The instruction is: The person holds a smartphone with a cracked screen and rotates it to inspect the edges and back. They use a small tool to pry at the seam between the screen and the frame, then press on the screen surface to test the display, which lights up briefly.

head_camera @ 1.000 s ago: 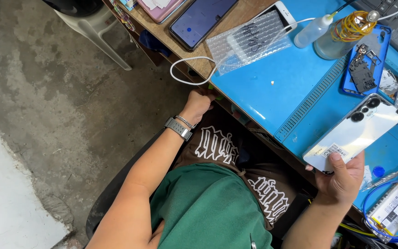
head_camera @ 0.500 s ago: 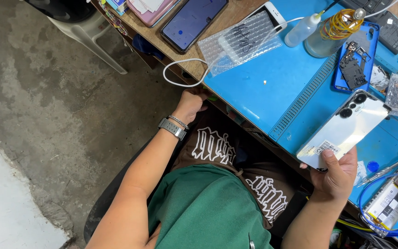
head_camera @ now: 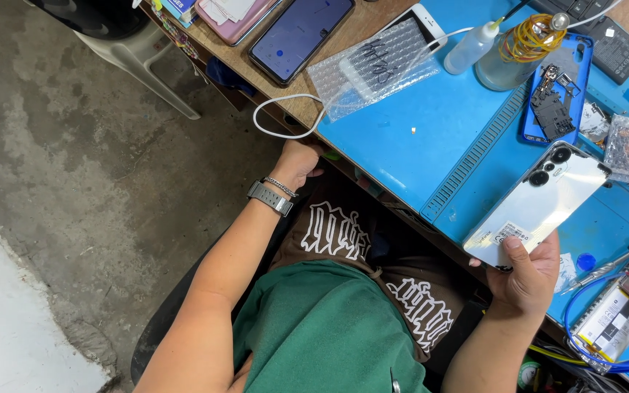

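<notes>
My right hand point(head_camera: 527, 280) grips the lower end of a white smartphone point(head_camera: 540, 200), which lies back side up over the blue work mat point(head_camera: 416, 138), its camera lenses pointing away from me. My left hand point(head_camera: 298, 161), with a grey watch and a bracelet on the wrist, reaches under the front edge of the wooden bench, below a loop of white cable point(head_camera: 285, 120). Its fingers are hidden under the bench edge. I sit in brown shorts with white print and a green shirt.
The mat holds a bubble-wrap pouch point(head_camera: 376, 65), a small squeeze bottle point(head_camera: 471, 47), a jar wound with rubber bands point(head_camera: 520, 47), a blue phone case with parts point(head_camera: 556, 91) and a battery point(head_camera: 613, 324). A dark phone point(head_camera: 300, 33) lies at the bench's end. A plastic chair point(head_camera: 121, 36) stands on the concrete floor.
The view has shifted slightly across the bench. My right hand has drawn the white phone a little nearer along the mat. My left hand stays under the bench edge.
</notes>
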